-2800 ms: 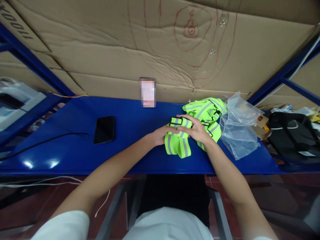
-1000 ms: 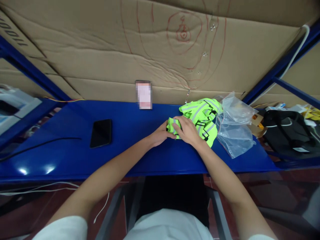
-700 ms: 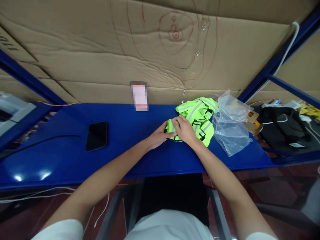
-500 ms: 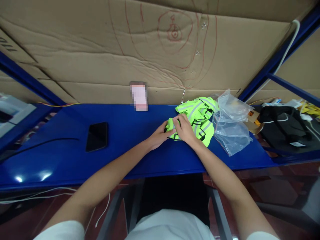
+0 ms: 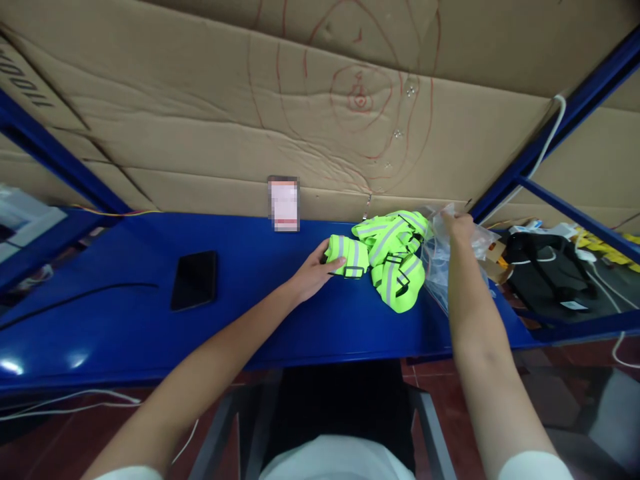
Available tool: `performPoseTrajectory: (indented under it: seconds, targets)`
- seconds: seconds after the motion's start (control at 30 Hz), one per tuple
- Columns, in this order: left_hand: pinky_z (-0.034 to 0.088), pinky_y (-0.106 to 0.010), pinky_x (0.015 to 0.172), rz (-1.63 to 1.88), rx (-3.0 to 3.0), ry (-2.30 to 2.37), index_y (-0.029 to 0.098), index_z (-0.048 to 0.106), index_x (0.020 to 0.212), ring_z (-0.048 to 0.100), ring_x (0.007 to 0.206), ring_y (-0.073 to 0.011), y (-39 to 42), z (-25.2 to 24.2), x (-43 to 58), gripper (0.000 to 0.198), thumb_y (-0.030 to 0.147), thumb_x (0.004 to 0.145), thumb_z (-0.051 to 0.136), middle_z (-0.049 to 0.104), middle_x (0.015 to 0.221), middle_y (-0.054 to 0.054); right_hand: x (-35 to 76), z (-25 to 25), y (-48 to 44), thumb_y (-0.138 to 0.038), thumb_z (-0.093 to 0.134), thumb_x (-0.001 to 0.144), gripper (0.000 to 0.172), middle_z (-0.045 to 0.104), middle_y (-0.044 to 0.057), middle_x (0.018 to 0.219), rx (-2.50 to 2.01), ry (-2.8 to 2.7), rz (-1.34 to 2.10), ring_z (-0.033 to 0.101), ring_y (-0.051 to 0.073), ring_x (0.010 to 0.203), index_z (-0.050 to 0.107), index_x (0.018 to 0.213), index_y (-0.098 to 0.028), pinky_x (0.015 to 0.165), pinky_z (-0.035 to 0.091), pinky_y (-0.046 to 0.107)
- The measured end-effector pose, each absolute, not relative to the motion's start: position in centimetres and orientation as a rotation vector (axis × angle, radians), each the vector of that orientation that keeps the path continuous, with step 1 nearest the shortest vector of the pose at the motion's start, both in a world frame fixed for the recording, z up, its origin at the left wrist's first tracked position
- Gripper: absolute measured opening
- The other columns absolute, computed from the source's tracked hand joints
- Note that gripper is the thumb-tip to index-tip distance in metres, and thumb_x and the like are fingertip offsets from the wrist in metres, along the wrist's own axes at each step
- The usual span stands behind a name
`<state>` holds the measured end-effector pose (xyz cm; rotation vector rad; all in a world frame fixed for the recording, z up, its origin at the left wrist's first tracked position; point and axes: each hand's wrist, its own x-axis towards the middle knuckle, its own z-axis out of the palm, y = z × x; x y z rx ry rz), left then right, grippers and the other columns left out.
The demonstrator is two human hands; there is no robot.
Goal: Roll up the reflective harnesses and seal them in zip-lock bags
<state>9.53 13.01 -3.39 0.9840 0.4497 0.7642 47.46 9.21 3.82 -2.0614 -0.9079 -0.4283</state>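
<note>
One folded bundle of lime-yellow reflective strap [image 5: 356,255], black buckle at its lower edge, grasped at its left end by the person's left hand [image 5: 316,270] above the blue table [image 5: 310,333]. One loose heap of like straps [image 5: 396,232], lying just right of the bundle; one right hand [image 5: 461,227], fingers at the top of the clear plastic bags [image 5: 438,270], whether gripping them I cannot tell. One black phone [image 5: 194,280], lying flat, well to the left.

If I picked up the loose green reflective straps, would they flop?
Probably: the loose green reflective straps lie in soft bends and loops. They may tangle, since they cross over each other. They'd likely not roll, lying slumped.
</note>
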Motion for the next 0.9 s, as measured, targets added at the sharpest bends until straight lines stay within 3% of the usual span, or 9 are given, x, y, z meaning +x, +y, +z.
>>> performPoseTrajectory:
  seconds: [0.07, 0.13, 0.23, 0.33, 0.57, 0.7, 0.9]
  targets:
    - [0.052, -0.039, 0.100, 0.765, 0.981, 0.433, 0.028, 0.064, 0.131, 0.067, 0.117, -0.0265, 12.9, -3.0, 9.5, 0.067, 0.026, 0.071, 0.092, 0.071, 0.127, -0.006, 46.3, 3.8, 8.9, -0.043, 0.038, 0.099, 0.046, 0.065, 0.019, 0.083, -2.018, -0.901, -0.451, 0.064, 0.032, 0.082, 0.067, 0.094, -0.007, 0.078, 0.050, 0.049]
    - [0.052, -0.037, 0.099, 0.759, 0.976, 0.421, 0.027, 0.066, 0.130, 0.067, 0.116, -0.0255, 12.8, -2.7, 9.4, 0.067, 0.024, 0.069, 0.093, 0.071, 0.126, -0.006, 43.9, 3.5, 8.7, -0.033, 0.038, 0.098, 0.039, 0.067, 0.021, 0.098, -1.956, -0.922, -0.492, 0.065, 0.030, 0.090, 0.066, 0.107, -0.007, 0.084, 0.051, 0.049]
    - [0.052, -0.036, 0.098, 0.736, 0.986, 0.413, 0.024, 0.069, 0.129, 0.067, 0.112, -0.0250, 12.5, -2.4, 9.3, 0.067, 0.022, 0.067, 0.094, 0.072, 0.122, -0.007, 38.6, 2.2, 8.5, -0.025, 0.050, 0.094, 0.031, 0.066, 0.014, 0.116, -1.804, -1.176, -0.472, 0.063, 0.025, 0.106, 0.067, 0.118, -0.017, 0.096, 0.051, 0.042]
    - [0.053, -0.036, 0.095, 0.724, 1.018, 0.422, 0.024, 0.069, 0.126, 0.068, 0.110, -0.0245, 12.3, -2.4, 9.2, 0.066, 0.022, 0.065, 0.094, 0.072, 0.120, -0.006, 33.2, 0.2, 8.1, -0.021, 0.053, 0.094, 0.030, 0.065, 0.014, 0.120, -1.444, -1.650, -0.110, 0.060, 0.029, 0.116, 0.072, 0.116, -0.020, 0.104, 0.048, 0.046]
    - [0.054, -0.032, 0.089, 0.656, 1.084, 0.491, 0.022, 0.074, 0.115, 0.068, 0.100, -0.0209, 12.5, -2.7, 9.3, 0.059, 0.022, 0.061, 0.097, 0.073, 0.110, -0.004, 31.3, -1.5, 8.0, -0.035, 0.066, 0.095, 0.020, 0.075, 0.007, 0.102, -1.278, -1.720, 0.281, 0.069, 0.020, 0.089, 0.080, 0.104, -0.024, 0.077, 0.057, 0.034]
    - [0.052, -0.031, 0.090, 0.594, 1.105, 0.539, 0.019, 0.075, 0.112, 0.068, 0.099, -0.0199, 12.4, -3.1, 9.6, 0.059, 0.018, 0.057, 0.098, 0.074, 0.108, -0.005, 31.8, -1.3, 7.8, -0.040, 0.069, 0.094, 0.022, 0.075, 0.006, 0.106, -1.236, -1.701, 0.387, 0.069, 0.019, 0.091, 0.081, 0.107, -0.028, 0.076, 0.056, 0.033]
    - [0.055, -0.033, 0.080, 0.549, 1.053, 0.624, 0.019, 0.071, 0.113, 0.070, 0.089, -0.0199, 12.7, -3.3, 9.5, 0.059, 0.027, 0.061, 0.097, 0.073, 0.104, -0.006, 29.7, -1.6, 7.0, -0.037, 0.062, 0.099, 0.025, 0.070, 0.005, 0.101, -1.161, -1.759, 0.349, 0.066, 0.017, 0.088, 0.079, 0.116, -0.029, 0.076, 0.054, 0.032]
